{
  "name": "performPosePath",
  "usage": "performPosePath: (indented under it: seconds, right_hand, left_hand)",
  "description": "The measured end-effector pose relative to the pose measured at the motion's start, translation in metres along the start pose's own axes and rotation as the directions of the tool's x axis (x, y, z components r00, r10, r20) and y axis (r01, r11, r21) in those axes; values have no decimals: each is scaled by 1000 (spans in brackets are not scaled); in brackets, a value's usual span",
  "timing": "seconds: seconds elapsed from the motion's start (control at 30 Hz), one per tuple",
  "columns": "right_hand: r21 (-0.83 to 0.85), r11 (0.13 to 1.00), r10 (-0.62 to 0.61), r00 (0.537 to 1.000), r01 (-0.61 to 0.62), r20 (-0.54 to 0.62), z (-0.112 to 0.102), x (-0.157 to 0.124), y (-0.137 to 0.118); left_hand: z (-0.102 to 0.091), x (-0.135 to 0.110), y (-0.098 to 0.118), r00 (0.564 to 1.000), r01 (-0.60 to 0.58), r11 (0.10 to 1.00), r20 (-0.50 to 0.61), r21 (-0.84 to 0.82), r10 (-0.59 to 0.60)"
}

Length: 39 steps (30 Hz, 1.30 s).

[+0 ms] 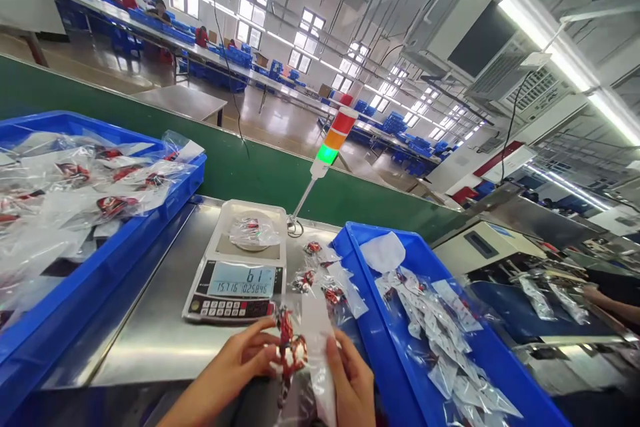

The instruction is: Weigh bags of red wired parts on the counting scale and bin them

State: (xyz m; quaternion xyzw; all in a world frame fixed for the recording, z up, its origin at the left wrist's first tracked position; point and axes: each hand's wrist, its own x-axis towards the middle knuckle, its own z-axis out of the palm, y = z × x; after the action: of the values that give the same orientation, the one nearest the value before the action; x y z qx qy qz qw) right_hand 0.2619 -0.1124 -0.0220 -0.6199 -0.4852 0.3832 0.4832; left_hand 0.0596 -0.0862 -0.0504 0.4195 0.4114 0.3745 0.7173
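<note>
My left hand point(240, 360) and my right hand point(353, 380) both pinch a clear plastic bag point(303, 347) with red-and-white parts inside, held just above the steel table edge, in front of the scale. A digital scale point(240, 280) sits beyond my hands; its display reads 61. Another filled clear bag point(253, 232) lies on the scale's pan. A few small bags with red parts point(320, 277) lie on the table between the scale and the right bin.
A blue bin point(120, 233) full of bagged red parts stands at left. Another blue bin point(370, 327) at right holds several flat clear bags. A signal tower lamp point(333, 140) rises behind the scale. Another person's arm point(607, 303) is at the far right.
</note>
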Motion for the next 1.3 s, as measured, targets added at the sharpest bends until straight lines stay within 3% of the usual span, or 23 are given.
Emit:
performPosePath:
  seconds: [0.13,0.23,0.4,0.63,1.03,1.2,1.3]
  right_hand:
    - [152,983,81,991,-98,110,21,14,-13]
    - [144,982,106,986,-125,127,17,25,-19]
    - [94,991,89,991,-99,103,7,46,-29]
    - [111,986,119,990,-127,79,1,56,-29]
    - [192,965,163,983,-176,80,12,57,-8]
    - [208,957,190,979,-201,69,11,59,-5]
    - [209,952,212,975,-222,67,7,58,-3]
  left_hand:
    - [10,-11,13,996,33,987,-75,-157,-45]
    - [10,-18,14,997,32,978,-64,-205,-46]
    - [22,-15,-5,994,7,963,-102,-269,-36]
    - [44,-15,-9,980,70,971,-168,-230,-110]
    - [45,-17,-3,949,45,982,-301,-183,-99]
    - [49,-16,-5,960,27,985,-271,-171,-73]
    - [50,-19,-6,962,31,996,-266,-85,-52]
